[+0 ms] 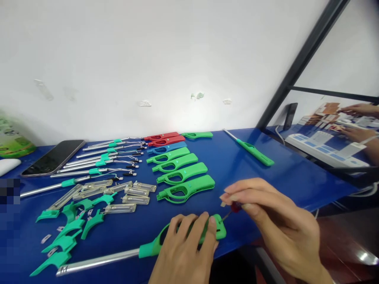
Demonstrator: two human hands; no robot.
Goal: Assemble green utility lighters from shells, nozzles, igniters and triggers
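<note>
Through the head camera I have the green utility lighter (pixel 145 250) lying at the near edge of the blue tabletop (pixel 308 179), its metal barrel pointing left. My left hand (pixel 186 244) is clamped over its handle, fingers across the top and thumb at the near side, presumably so the body cannot slide or twist. My right hand (pixel 275 221) is closed in a fingertip pinch on a small red-handled screwdriver (pixel 235 207), its shaft slanting down to the handle's butt end; I judge that light hold suits fine turning. I cannot tell whether the tip is seated in anything.

Beyond, the parts look sorted by kind, likely for easy picking: barrel assemblies (pixel 102 162) with wires side by side at the left, then red handle shells (pixel 167 141), a blue handle shell (pixel 171 148) and green handle shells (pixel 194 188) in a column. Clear fuel tanks (pixel 120 208) and teal triggers (pixel 56 262) lie in looser groups nearer. Another green lighter (pixel 251 152), barrel fitted, lies well apart at the right, perhaps so it does not mix with the loose parts.
</note>
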